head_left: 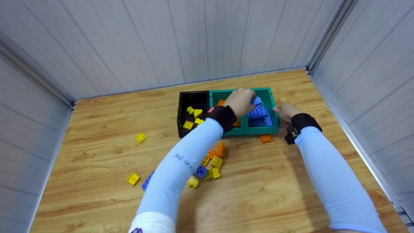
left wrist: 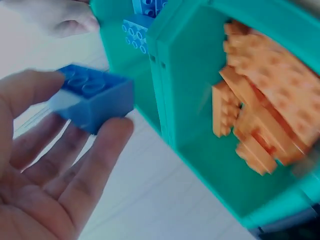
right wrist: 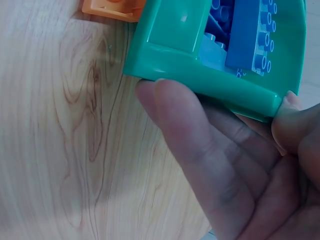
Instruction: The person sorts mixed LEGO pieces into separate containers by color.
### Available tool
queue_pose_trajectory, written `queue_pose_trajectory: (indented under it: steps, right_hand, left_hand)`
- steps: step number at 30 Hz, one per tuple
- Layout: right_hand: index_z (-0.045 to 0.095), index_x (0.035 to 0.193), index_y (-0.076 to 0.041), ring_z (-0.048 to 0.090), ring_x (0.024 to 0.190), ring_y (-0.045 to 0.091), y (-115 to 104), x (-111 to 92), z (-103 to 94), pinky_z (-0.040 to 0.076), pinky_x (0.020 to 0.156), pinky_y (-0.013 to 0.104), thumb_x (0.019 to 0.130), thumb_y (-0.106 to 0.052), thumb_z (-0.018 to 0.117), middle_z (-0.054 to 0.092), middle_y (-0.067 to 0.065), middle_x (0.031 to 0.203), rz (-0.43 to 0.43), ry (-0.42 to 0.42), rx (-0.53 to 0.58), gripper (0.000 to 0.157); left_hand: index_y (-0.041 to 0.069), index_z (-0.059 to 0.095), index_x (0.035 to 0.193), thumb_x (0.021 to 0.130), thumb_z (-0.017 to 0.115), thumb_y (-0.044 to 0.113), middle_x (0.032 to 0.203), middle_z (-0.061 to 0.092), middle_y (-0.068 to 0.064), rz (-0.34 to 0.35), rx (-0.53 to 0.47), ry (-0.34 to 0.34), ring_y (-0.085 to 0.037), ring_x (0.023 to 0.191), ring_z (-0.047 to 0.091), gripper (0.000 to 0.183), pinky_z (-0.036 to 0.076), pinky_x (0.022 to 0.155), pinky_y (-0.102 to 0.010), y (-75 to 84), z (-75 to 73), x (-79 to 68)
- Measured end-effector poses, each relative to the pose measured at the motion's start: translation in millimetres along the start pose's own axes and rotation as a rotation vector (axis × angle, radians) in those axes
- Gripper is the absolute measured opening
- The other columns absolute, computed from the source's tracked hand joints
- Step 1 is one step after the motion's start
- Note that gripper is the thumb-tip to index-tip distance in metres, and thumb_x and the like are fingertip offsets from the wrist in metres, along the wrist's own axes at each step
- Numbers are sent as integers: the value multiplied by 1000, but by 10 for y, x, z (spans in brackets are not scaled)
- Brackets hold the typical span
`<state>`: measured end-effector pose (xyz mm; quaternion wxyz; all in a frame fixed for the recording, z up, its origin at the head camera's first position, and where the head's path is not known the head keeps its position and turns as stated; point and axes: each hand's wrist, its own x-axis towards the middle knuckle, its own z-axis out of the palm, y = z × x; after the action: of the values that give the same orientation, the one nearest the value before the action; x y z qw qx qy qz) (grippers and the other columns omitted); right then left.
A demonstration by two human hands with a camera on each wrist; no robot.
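My left hand (head_left: pixel 241 103) pinches a blue building block (left wrist: pixel 102 102) between thumb and fingertips, over the green bin (head_left: pixel 261 130) at the right. Several other blue blocks (head_left: pixel 258 111) lie inside that bin. At the bin's right side, my right hand (right wrist: pixel 220 165) grips its wall, with the thumb at the rim and fingers along the outside. Beside it stands a second green bin (left wrist: pixel 190 145) with orange blocks (left wrist: pixel 272 75) in it; my left wrist partly hides it in the head view.
A black bin (head_left: pixel 179 110) with several yellow blocks (head_left: pixel 188 125) adjoins on the left. In front lie a loose orange block (head_left: pixel 266 138) and a mixed pile with yellow blocks (head_left: pixel 216 161), partly behind my left sleeve. Two yellow blocks (head_left: pixel 140 137) lie farther left. White panels (head_left: pixel 194 42) enclose the table.
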<state>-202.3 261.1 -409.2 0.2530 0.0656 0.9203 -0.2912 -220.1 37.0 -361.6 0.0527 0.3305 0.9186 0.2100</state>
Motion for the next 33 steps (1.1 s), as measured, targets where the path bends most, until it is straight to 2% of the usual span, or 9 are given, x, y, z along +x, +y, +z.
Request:
queue_pose_trajectory:
  steps: [5,9,11,13,17,21,27,33]
  right_hand:
    - [30,151,6,69,95,38,-53,-24,92,40,104,52,110,-27,30,30,34,150,-21,15,-35,52]
    - [30,151,4,69,96,37,-86,-33,148,42,103,51,110,-26,30,32,33,150,-19,18,-21,51]
    - [29,152,3,70,91,38,-103,-38,172,49,95,49,110,-27,30,32,32,150,-1,7,25,52]
    - [30,152,3,70,89,37,-115,-44,195,53,88,48,110,-27,29,36,33,148,8,0,42,52]
    - [31,151,5,70,88,37,-124,-58,216,54,86,46,110,-28,29,43,33,143,12,-20,56,53]
    - [28,153,4,70,88,38,-108,-53,200,54,86,48,110,-28,29,45,33,141,9,-32,69,53]
    - [27,152,5,71,84,36,-70,17,148,54,87,45,110,-28,30,40,34,145,-17,-5,19,54]
    - [27,151,6,71,84,35,-62,73,78,51,92,48,110,-29,30,30,34,150,-26,6,-8,54]
  left_hand:
    - [9,70,123,98,62,10,119,69,-6,-127,-40,3,-17,106,65,27,51,88,-27,4,191,223]
    - [9,71,119,99,60,8,113,70,-5,-212,-56,2,-17,101,66,23,52,85,-28,-43,306,281]
    - [9,71,118,100,58,8,111,70,-5,-224,-46,1,-17,100,66,22,53,84,-29,-63,348,285]
    - [9,70,118,101,55,7,111,70,-6,-216,-19,-1,-18,101,66,23,52,85,-29,-72,377,275]
    - [7,68,121,103,51,7,116,68,-8,-183,26,-6,-20,107,64,24,51,89,-30,-87,415,230]
    - [4,64,129,101,52,2,127,65,-9,-153,-30,0,-21,117,60,30,48,97,-29,-115,393,168]
    - [2,63,131,98,57,-1,130,63,-11,-75,-103,35,-23,121,58,34,46,100,-30,-242,210,-4]
    - [1,65,128,96,62,4,125,66,-12,-26,-120,72,-23,117,60,32,47,98,-30,-497,-72,-370]
